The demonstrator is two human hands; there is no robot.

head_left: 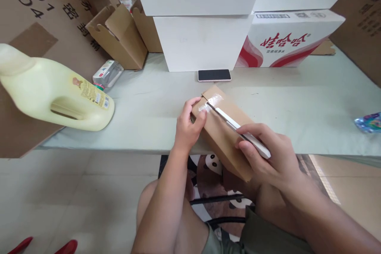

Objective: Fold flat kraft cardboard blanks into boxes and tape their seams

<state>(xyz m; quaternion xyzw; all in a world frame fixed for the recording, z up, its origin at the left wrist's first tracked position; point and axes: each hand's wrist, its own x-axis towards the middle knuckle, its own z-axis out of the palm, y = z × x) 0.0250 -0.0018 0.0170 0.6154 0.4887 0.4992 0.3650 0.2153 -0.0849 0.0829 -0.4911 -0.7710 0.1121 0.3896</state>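
Note:
A small brown cardboard box (228, 137) lies tilted across the table's front edge, its near end sticking out over the lap. Clear tape (214, 99) covers part of the seam at its far end. My left hand (190, 123) grips that far left end, thumb on top beside the tape and fingers round the end. In my right hand (264, 147) is a white-handled knife (247, 133), held between thumb and fingers over the box. Its dark blade points away to the upper left along the seam, with the tip near the tape.
Behind the box, a phone (214, 75) lies on the green-covered table (143, 107) before stacked white boxes (205, 39). At left are a large yellow jug (59, 91), a clear bottle (108, 73) and an open carton (122, 39). A colourful packet (369, 123) lies far right.

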